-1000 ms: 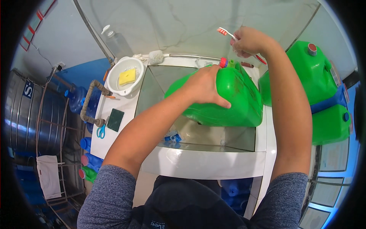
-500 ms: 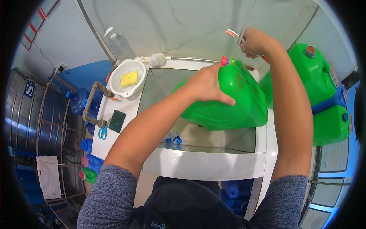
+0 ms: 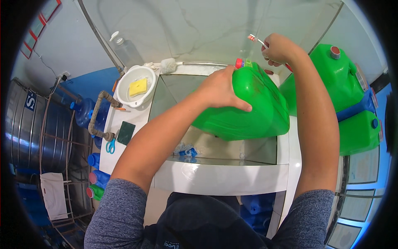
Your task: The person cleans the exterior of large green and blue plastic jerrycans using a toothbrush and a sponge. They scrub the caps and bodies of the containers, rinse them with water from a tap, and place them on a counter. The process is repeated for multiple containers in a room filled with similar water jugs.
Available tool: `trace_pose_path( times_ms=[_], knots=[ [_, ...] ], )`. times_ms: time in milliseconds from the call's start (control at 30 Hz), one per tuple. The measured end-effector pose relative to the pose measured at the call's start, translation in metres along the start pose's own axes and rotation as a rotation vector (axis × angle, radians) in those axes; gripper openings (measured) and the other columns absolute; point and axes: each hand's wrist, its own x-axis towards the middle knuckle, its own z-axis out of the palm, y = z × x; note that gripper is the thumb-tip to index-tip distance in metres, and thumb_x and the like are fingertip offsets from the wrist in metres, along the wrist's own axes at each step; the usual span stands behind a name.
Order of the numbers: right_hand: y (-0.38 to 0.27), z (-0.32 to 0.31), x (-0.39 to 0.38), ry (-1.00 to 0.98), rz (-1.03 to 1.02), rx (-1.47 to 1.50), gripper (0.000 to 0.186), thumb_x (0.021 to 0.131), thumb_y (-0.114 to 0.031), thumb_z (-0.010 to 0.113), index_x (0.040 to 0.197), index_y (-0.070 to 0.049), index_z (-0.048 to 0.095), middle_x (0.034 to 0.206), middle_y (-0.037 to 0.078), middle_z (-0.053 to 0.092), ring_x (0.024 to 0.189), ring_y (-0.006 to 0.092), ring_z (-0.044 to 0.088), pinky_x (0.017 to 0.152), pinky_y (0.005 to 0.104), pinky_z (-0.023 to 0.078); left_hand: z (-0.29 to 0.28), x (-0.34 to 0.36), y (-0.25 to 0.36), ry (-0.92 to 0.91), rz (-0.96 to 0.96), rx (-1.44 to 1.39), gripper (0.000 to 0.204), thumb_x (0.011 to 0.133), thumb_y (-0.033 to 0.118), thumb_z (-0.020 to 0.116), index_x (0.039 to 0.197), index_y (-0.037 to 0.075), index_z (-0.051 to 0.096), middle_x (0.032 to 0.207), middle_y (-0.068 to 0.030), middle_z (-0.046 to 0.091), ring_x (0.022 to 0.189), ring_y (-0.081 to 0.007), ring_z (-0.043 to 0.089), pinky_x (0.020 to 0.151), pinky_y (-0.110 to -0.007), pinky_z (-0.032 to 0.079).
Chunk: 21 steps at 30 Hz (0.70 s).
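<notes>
A large green jerrycan (image 3: 259, 110) is tilted over the glass-sided basin (image 3: 215, 146), dark smears on its upper side. My left hand (image 3: 219, 88) grips its top left part, thumb stretched along the near face and fingers partly hidden behind it. Beyond that hand shows a red cap (image 3: 239, 62). In the air past the jerrycan's far right, my right hand (image 3: 278, 50) is closed round a toothbrush (image 3: 259, 41), whose white and orange head points left. The bristles are apart from the jerrycan. A crumpled blue-and-white wrapper (image 3: 188, 152) lies on the basin's floor.
Left of the basin are a white bowl (image 3: 120, 92) with a yellow sponge (image 3: 138, 87), a green scouring pad (image 3: 125, 133), blue scissors (image 3: 110, 146) and a bent pipe (image 3: 96, 113). A long-handled brush (image 3: 168, 65) lies behind. More green jerrycans (image 3: 331, 76) stand at right.
My right hand has come down slightly, and the toothbrush in it has shifted a little. The left hand keeps its hold on the jerrycan, which sits nearly as before.
</notes>
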Motion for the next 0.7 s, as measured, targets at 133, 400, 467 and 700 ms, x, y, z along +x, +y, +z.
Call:
trace_pose_path(
  times_ms=[133,400,467,700],
  knots=[
    [0.004,0.003,0.006,-0.007,0.007,-0.027,0.018,0.086,-0.005,0.054,0.09,0.005,0.068,0.078,0.014,0.072,0.063,0.0212,0.068,0.063,0.0367,0.055,0.0,0.001,0.001,-0.001,0.012,-0.014,0.116,0.052,0.048,0.094,0.141,-0.006,0.043,0.128,-0.0244,0.063,0.12,-0.0367,0.062,0.103,-0.041,0.049],
    [-0.001,0.004,0.011,-0.032,-0.006,-0.038,0.019,0.087,-0.007,0.054,0.092,0.005,0.068,0.082,0.014,0.072,0.068,0.0212,0.07,0.066,0.0369,0.057,-0.004,-0.001,0.002,0.009,0.009,0.007,0.112,0.052,0.048,0.094,0.137,-0.006,0.046,0.126,-0.0238,0.063,0.118,-0.0368,0.062,0.101,-0.041,0.05],
    [-0.007,0.003,0.012,-0.076,-0.011,-0.072,0.017,0.089,-0.008,0.057,0.096,0.004,0.066,0.086,0.012,0.071,0.076,0.0202,0.072,0.068,0.0331,0.061,-0.005,-0.001,0.003,0.009,0.005,0.011,0.111,0.052,0.048,0.094,0.137,-0.006,0.047,0.125,-0.0234,0.063,0.117,-0.0367,0.062,0.101,-0.041,0.05],
    [-0.021,0.006,0.015,-0.089,-0.118,-0.145,0.025,0.089,-0.019,0.06,0.099,0.003,0.067,0.084,0.013,0.07,0.073,0.0235,0.069,0.066,0.0373,0.056,-0.003,-0.002,0.0,0.031,0.064,0.003,0.106,0.051,0.049,0.093,0.13,-0.006,0.05,0.122,-0.0236,0.064,0.114,-0.0375,0.063,0.098,-0.042,0.051]
  ],
)
